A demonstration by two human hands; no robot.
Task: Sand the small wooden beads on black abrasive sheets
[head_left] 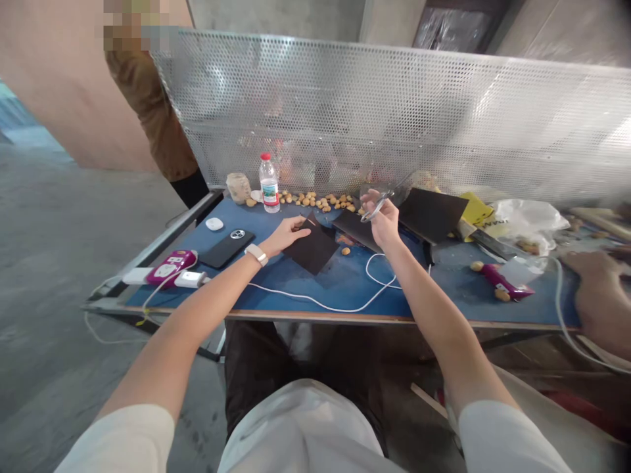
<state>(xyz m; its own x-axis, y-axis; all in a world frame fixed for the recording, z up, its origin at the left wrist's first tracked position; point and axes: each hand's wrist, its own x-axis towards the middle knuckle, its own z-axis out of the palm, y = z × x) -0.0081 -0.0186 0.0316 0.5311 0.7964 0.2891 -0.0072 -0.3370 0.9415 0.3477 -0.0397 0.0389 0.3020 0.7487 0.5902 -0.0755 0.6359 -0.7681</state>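
My left hand is closed on a dark sheet of paper, its thumb on the top face and the fingers partly hidden. The sheet has an angular outline and is held just over the blue table. Raised to the right of it, my right hand grips a pair of metal scissors, whose blades point up and away to the right. Below the right hand, a second dark sheet lies on a colourful printed surface. Further right is a larger dark sheet.
Several small tan nuts or stones lie along the perforated metal panel, near a water bottle. On the left are a phone and a purple power strip. A white cable crosses the front. Another person's hand is at far right.
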